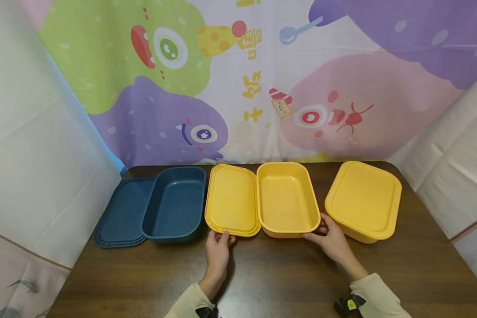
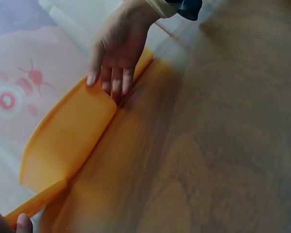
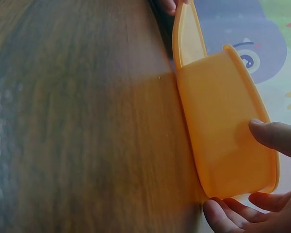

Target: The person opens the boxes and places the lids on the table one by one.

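Observation:
My left hand (image 1: pixel 217 255) pinches the near edge of a yellow lid (image 1: pixel 232 198), thumb at the front and fingers partly hidden. Right beside it, edges meeting, stands an open yellow food container (image 1: pixel 288 198) with nothing inside. At its near right corner my right hand (image 1: pixel 334 242) grips it, the thumb on the front wall and the fingers along the right side. The right wrist view shows that thumb (image 3: pixel 264 131) against the container's wall (image 3: pixel 223 107).
To the left are an open blue container (image 1: pixel 174 207) and a blue lid (image 1: pixel 121 216) partly behind its left side. A lidded yellow container (image 1: pixel 363 201) stands at the right. A cartoon-print curtain (image 1: pixel 254 88) hangs behind the brown wooden table (image 1: pixel 262 274).

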`<state>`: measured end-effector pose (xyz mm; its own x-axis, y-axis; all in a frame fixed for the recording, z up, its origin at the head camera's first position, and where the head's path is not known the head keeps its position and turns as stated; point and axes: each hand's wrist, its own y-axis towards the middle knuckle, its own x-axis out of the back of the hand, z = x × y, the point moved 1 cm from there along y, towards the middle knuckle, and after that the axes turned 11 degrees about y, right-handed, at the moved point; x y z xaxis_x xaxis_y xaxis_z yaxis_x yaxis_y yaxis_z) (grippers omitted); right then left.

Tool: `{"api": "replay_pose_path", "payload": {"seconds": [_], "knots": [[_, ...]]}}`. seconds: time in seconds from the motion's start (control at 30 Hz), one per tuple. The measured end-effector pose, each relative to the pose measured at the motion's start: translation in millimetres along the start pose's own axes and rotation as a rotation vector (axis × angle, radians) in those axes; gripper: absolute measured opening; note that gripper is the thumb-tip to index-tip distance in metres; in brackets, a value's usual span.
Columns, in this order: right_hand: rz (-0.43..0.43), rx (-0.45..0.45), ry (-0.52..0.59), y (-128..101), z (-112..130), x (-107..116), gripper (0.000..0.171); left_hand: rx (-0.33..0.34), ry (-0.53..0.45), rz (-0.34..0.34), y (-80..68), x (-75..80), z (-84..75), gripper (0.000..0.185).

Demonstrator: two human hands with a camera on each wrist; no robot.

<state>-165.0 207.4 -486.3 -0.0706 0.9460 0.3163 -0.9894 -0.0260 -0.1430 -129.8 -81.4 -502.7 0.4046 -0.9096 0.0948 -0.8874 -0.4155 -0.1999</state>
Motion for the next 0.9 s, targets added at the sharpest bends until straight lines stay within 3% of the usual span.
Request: {"api": "replay_pose_path", "payload": {"seconds": [0.23, 0.5, 0.9], "knots": [[0.008, 0.015, 0.001, 2, -1, 2, 0.076, 0.064, -0.06, 0.123, 5.8, 4.6, 1.0, 0.022], [0.017, 0.02, 0.006, 3, -1, 2, 0.076, 0.149, -0.032, 0.266, 11.9, 17.8, -2.7, 0.032], [0.019, 0.023, 0.009, 3, 0, 2, 0.074, 0.345, -0.078, 0.459, 14.9, 31.5, -13.3, 0.039]]}}
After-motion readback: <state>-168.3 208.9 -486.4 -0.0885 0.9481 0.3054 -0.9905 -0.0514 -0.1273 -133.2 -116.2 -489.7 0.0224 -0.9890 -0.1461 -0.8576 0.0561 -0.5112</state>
